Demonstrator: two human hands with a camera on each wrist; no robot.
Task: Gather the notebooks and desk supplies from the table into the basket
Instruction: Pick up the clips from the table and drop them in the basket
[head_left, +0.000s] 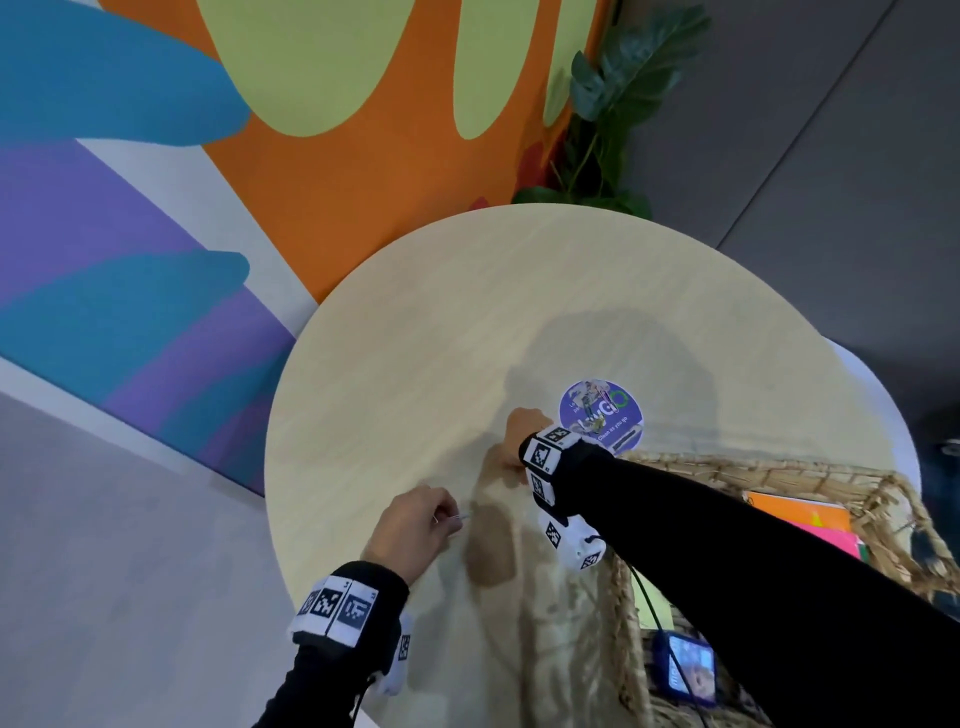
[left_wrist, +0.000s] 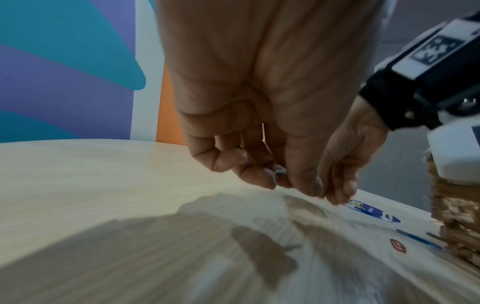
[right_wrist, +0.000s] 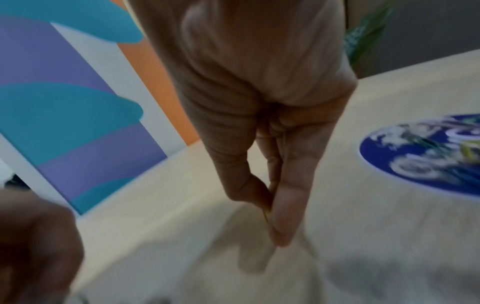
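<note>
wrist views alone show left hand (left_wrist: 259, 127) pinching a paper clip (left_wrist: 276, 176), right hand (right_wrist: 259, 127) pinching something thin.

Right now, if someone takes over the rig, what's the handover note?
Left hand: pinches a small paper clip just above the round table.
Right hand: thumb and fingers pinch something thin and yellowish; too blurred to name.
Wicker basket, at the table's right edge, already holds orange and pink notebooks.
Done: notebooks are in.
Left: drop both small items into the basket, then collect the blue pen and the red item lying beside the basket. The round sticker looks stuck to the table.
</note>
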